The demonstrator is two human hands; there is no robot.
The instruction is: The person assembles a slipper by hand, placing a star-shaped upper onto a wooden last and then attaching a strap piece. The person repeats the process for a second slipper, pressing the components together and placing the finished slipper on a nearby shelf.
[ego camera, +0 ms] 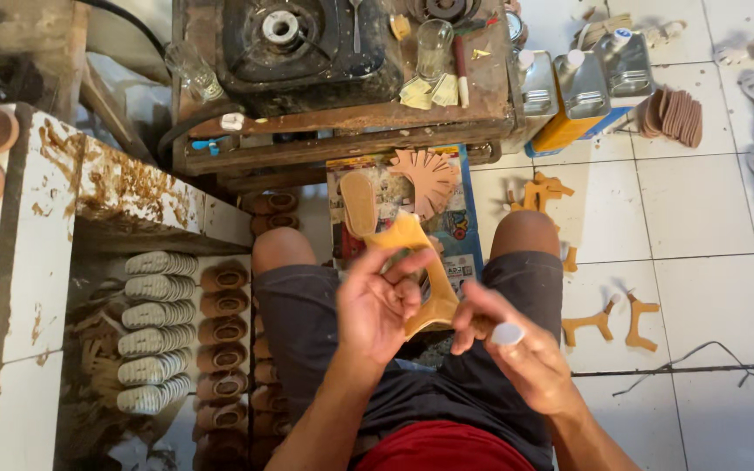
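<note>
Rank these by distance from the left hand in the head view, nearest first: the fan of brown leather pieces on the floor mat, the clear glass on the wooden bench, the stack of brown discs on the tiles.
From the left hand:
1. Fan of leather pieces, just ahead, between the knees.
2. Clear glass, farther ahead on the bench.
3. Stack of brown discs, far off to the right on the tiles.

A stove (294, 44) sits on the bench (342, 122) ahead; stacked soles (154, 331) lie left, tins (582, 87) right.
</note>
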